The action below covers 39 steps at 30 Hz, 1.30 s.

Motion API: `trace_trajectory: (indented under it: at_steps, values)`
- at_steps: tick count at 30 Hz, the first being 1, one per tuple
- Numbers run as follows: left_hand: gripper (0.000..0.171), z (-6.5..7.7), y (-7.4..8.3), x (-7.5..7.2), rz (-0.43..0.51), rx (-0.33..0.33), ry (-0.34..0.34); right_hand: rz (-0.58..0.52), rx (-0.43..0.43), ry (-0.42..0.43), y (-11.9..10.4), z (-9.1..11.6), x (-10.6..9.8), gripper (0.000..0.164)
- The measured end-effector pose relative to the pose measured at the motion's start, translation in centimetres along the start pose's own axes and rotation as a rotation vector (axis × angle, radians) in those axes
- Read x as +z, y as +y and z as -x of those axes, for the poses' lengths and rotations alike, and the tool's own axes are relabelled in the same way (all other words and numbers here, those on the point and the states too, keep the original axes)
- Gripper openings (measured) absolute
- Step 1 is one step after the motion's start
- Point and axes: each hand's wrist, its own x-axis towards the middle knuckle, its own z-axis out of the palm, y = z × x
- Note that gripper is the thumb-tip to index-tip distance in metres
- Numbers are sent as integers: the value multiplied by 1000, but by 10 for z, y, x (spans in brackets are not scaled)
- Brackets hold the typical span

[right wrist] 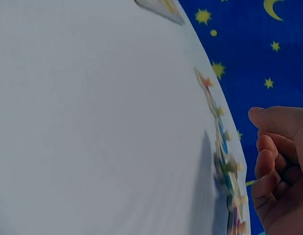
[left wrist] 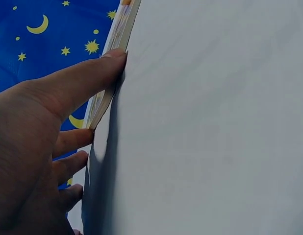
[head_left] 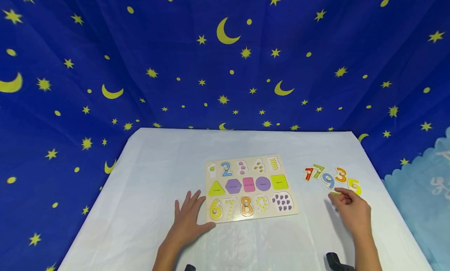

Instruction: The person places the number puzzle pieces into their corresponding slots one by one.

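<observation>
A wooden number puzzle board [head_left: 251, 218] lies on the table. A blue 2 [head_left: 226, 170], a yellow 6 [head_left: 215, 209] and an orange 8 [head_left: 247, 206] sit in its slots. My left hand [head_left: 190, 220] rests at the board's near left corner, fingers spread, thumb touching the front edge [left wrist: 123, 36]. To the right lie loose number pieces: a red 1 [head_left: 308, 173], green 7 [head_left: 318, 171], blue 9 [head_left: 328, 180], orange 3 [head_left: 340, 175] and yellow 5 [head_left: 354, 186]. Over them hovers my right hand [head_left: 353, 212], fingers loosely bent. A greenish piece [head_left: 334, 193] shows partly hidden by its fingertips.
A white cover spreads over the table [head_left: 168, 157]. Behind it hangs a blue cloth [head_left: 190, 60] with yellow stars and moons. Pale blue fabric [head_left: 422, 197] stands at the right side. Dark strap ends [head_left: 335, 261] show by the wrists.
</observation>
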Motion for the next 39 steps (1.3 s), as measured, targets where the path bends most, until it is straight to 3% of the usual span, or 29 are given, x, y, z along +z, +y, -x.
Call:
trace_trajectory:
  at_steps: [6, 16, 39]
  values:
    - [91, 0, 1, 0, 18, 7, 6, 27, 65, 30, 12, -6, -2, 39]
    - [93, 2, 0, 0, 36, -4, 5, 111, 80, 41, 29, -14, 7, 34]
    - [91, -1, 1, 1, 57, -12, 10, 122, 94, -47, 25, -16, 8, 35]
